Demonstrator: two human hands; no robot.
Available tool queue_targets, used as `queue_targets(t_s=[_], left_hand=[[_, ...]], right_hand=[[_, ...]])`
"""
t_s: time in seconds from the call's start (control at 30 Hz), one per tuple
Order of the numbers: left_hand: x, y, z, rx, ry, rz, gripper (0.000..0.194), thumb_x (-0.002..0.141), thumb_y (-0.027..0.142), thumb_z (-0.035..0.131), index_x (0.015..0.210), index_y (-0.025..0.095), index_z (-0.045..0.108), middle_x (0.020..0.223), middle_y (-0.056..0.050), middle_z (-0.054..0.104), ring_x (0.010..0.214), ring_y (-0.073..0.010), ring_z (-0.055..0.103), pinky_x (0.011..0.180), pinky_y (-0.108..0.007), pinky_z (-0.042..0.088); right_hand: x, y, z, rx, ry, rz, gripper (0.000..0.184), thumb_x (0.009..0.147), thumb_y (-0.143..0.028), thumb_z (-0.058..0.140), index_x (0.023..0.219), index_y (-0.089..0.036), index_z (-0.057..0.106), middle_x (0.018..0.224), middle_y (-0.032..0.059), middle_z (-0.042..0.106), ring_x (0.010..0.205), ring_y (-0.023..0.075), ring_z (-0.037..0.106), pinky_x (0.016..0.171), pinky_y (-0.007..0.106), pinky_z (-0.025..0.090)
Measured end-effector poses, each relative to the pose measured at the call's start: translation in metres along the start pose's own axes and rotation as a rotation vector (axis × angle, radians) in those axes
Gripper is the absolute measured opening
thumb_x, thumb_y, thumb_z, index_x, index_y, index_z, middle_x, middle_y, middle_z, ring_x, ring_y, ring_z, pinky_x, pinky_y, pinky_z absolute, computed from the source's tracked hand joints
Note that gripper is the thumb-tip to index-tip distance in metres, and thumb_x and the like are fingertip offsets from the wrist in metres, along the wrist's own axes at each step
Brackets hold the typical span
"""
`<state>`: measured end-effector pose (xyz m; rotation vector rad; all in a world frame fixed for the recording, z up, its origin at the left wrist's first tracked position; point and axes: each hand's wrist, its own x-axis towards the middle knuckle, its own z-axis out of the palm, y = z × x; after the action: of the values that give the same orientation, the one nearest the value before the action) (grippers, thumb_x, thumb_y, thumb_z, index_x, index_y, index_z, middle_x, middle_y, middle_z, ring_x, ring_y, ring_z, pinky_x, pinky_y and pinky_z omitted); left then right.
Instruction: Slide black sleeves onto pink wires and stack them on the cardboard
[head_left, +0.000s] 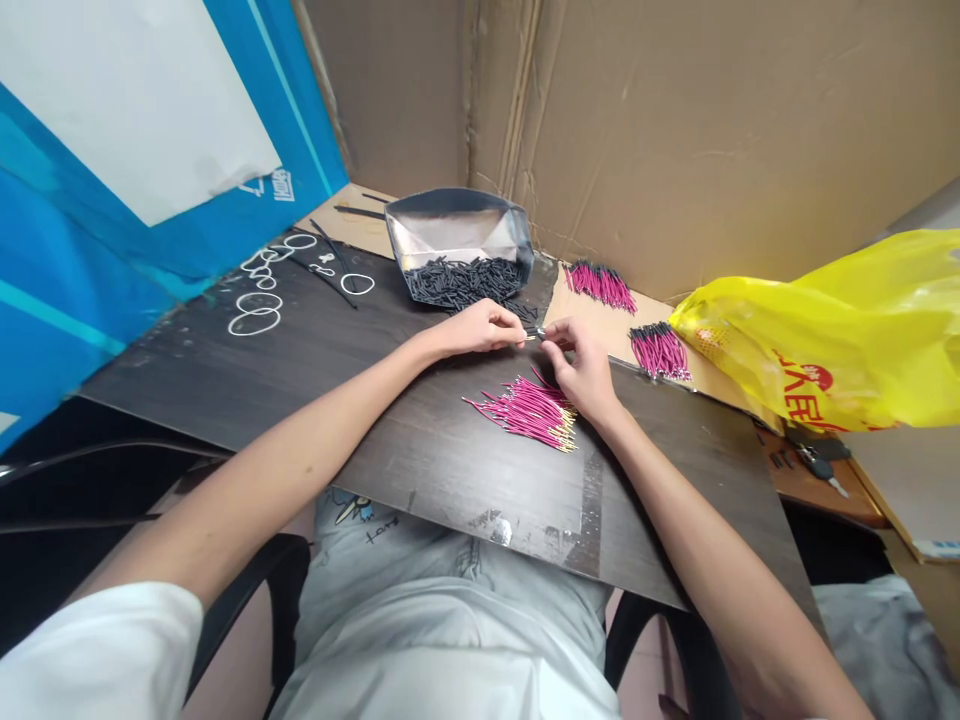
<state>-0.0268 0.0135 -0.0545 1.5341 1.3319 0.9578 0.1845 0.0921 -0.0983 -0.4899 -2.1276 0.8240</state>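
Pink wires on dark tabletop, cardboard wall behind, yellow bag.

left grip, right grip pinching small parts; pink wires on dark table; black tubes in box.

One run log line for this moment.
left hand: pinching thin piece; right hand: close beside it; pink wires: piled on table; black tubes: mostly in open container

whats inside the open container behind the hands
The open container holds a heap of short black pieces, with silvery inner wall showing above. The bottom under the heap is covered and cannot be seen.
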Motion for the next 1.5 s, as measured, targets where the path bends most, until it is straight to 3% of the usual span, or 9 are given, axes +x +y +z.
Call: queue_targets(t_s=[0.47,0.67,1.5], left_hand=[[0.0013,-0.0019,-0.0019,0.097,-0.022,0.065,0.026,0.086,0.034,0.069,0.077,0.010,0.074,0.053,0.004,0.043,0.048,-0.0056,0.033,0.047,-0.021,0.023],[0.0017,-0.0030,-0.0013,0.178,-0.014,0.090,0.026,0.085,0.033,0.069,0.076,0.010,0.075,0.057,0.002,0.049,0.052,-0.0066,0.037,0.050,-0.021,0.024],[0.0011,-0.0035,-0.0021,0.080,-0.044,0.061,0.023,0.085,0.031,0.070,0.076,0.011,0.074,0.054,0.003,0.044,0.049,-0.0064,0.034,0.047,-0.022,0.023]], right_hand=[[-0.0015,-0.0009,0.0006,-0.067,-0.018,-0.056,0.008,0.097,-0.024,0.059,0.105,-0.024,0.061,0.098,0.0041,0.072,0.088,0.0191,0.069,0.081,0.038,0.057],[-0.0022,-0.0038,-0.0002,-0.067,0.037,-0.038,0.012,0.097,-0.021,0.059,0.108,-0.024,0.061,0.104,0.0050,0.073,0.089,0.0190,0.070,0.083,0.038,0.059],[-0.0032,-0.0067,-0.0015,-0.105,0.008,-0.055,0.011,0.097,-0.021,0.056,0.103,-0.024,0.064,0.100,0.0046,0.074,0.088,0.0204,0.071,0.083,0.040,0.059]])
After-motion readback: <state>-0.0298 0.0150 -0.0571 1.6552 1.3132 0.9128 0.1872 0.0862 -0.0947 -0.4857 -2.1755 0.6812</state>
